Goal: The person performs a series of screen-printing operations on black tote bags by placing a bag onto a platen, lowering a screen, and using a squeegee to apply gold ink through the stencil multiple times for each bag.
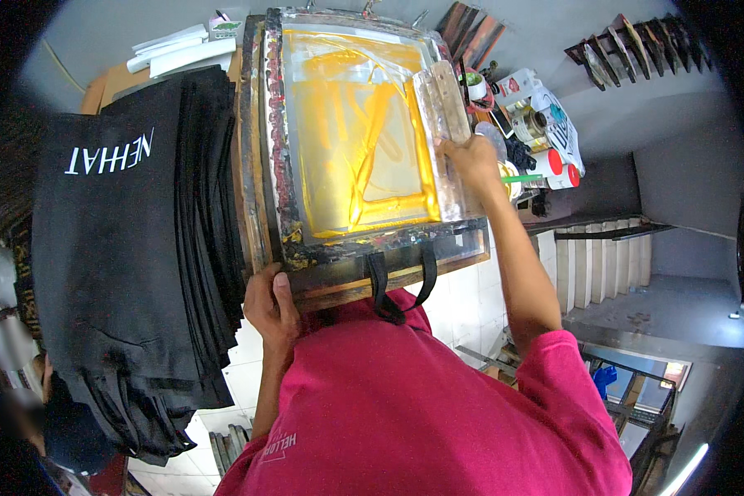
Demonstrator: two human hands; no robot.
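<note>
A screen printing frame with ink-stained edges lies in front of me. Thick yellow ink streaks its pale mesh. My right hand is closed around a long squeegee, which rests along the right side of the mesh. At the near left corner, my left hand grips the edge of the wooden base under the screen. Black bag handles hang over the near edge of that base; the rest of that bag is hidden beneath the screen.
A thick stack of black tote bags with white print stands close on the left. Rolled papers lie behind it. Ink tubs with red lids, bottles and a phone crowd the right. A rack of squeegees hangs on the wall.
</note>
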